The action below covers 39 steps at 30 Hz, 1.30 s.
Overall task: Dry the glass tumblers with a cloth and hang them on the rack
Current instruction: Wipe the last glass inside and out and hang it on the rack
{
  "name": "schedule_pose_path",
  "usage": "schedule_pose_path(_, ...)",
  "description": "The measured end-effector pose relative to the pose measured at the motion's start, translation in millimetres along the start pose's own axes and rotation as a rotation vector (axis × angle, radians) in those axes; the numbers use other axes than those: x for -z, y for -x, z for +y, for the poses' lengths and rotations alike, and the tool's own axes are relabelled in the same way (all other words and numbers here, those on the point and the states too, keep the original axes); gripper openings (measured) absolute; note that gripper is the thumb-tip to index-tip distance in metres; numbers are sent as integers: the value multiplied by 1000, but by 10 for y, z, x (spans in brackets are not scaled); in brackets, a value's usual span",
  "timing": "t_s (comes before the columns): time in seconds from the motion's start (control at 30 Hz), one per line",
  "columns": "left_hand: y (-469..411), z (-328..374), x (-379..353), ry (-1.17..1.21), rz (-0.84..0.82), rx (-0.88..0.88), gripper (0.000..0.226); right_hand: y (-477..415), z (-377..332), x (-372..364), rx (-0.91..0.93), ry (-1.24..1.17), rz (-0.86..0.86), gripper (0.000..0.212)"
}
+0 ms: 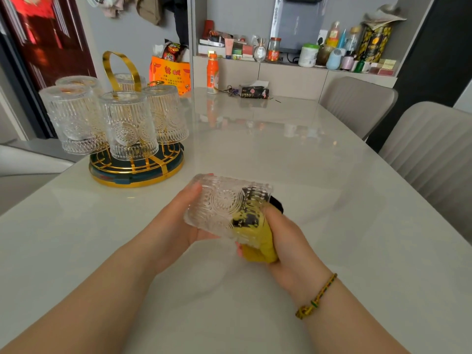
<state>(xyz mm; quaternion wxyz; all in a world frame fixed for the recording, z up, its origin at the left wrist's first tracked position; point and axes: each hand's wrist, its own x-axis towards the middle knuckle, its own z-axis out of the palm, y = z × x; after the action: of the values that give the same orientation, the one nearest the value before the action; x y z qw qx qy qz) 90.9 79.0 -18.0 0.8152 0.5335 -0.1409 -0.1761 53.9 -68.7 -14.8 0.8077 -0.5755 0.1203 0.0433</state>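
Nearest the camera, at six o'clock in the view, both forearms reach in over the pale glossy table (293, 154), the right wrist wearing a braided yellow bracelet (315, 299). The left hand (178, 222) cups the embossed glass tumbler (219, 204), which is held on its side just above the table, thumb over the top and fingers curled beneath its closed end. The right hand (290, 241) is clenched round a yellow and black cloth (259, 240) stuffed into the tumbler's mouth, at three o'clock of the glass. At ten o'clock from the held glass, well apart from it, the round gold-wire rack (138, 172) stands near the table's left edge, with five matching glasses (127, 126) hung upside down on it, crowding its gold handle. Farther off at twelve o'clock are an orange bottle (212, 72), keys (229, 90) and a tissue pack (255, 92). At two o'clock stand two grey chairs (357, 103), behind them a cluttered shelf (293, 63).
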Motion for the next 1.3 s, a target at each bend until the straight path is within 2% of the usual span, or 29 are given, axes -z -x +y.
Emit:
schedule_pose_path(0.07, 3, -6, 16, -44, 2, 97, 68, -17, -73, 58, 235, 177, 128, 10)
schedule_pose_path(0.13, -13, -36, 35, -127, -20, 206, 72, 3, -139, 87, 480, 424, 203, 24)
schedule_pose_path(0.23, 4, -59, -5, -163, -14, 209, 59, 70, -167, 88, 598, 547, 193, 31)
schedule_pose_path(0.3, -7, -46, -30, -133, 5, 123, 46, 46, -133, 78, 569, 478, 213, 27)
schedule_pose_path(0.37, -11, -38, -21, -96, 18, 31, 38, 2, -73, 61, 395, 240, 185, 17)
schedule_pose_path(0.43, -22, -46, 22, -119, 27, -29, 55, -9, -42, 43, 106, -6, 60, 15)
schedule_pose_path(0.5, -20, -39, 37, -124, 12, -8, 69, -1, -47, 58, 13, -33, 8, 12)
schedule_pose_path(0.53, -20, -39, 44, -105, 0, 14, 68, -2, -52, 72, 59, 1, 25, 12)
schedule_pose_path(0.6, -7, -21, 53, -75, -26, 71, 61, 1, -79, 72, 264, 137, 118, 16)
schedule_pose_path(0.7, -6, -37, 74, -92, -33, 156, 67, 60, -130, 49, 577, 418, 173, 29)
schedule_pose_path(0.8, 12, -46, 12, -95, -19, 95, 51, 62, -119, 66, 654, 440, 182, 28)
schedule_pose_path(0.87, -6, -46, -9, -67, -10, 20, 42, 15, -76, 70, 526, 293, 183, 21)
schedule_pose_path(0.9, -10, -45, -3, -46, -15, -12, 46, 7, -59, 55, 375, 161, 140, 18)
schedule_pose_path(0.97, -23, -37, 25, -15, -25, -24, 75, 4, -44, 42, 61, -44, -15, 9)
schedule_pose_path(1.0, -26, -37, 21, 3, -35, -4, 83, 1, -49, 61, 4, -54, -61, 12)
schedule_pose_path(1.03, -30, -43, 22, 20, -39, 18, 76, 0, -63, 75, 16, -34, -53, 13)
schedule_pose_path(1.1, -18, -47, 8, 30, -29, 69, 55, -13, -83, 90, 218, 115, 64, 12)
schedule_pose_path(1.2, -26, -64, 31, -47, -19, 169, 75, 12, -119, 70, 542, 380, 167, 28)
schedule_pose_path(1.3, -2, -58, -10, -55, -7, 123, 74, 40, -119, 60, 604, 443, 187, 30)
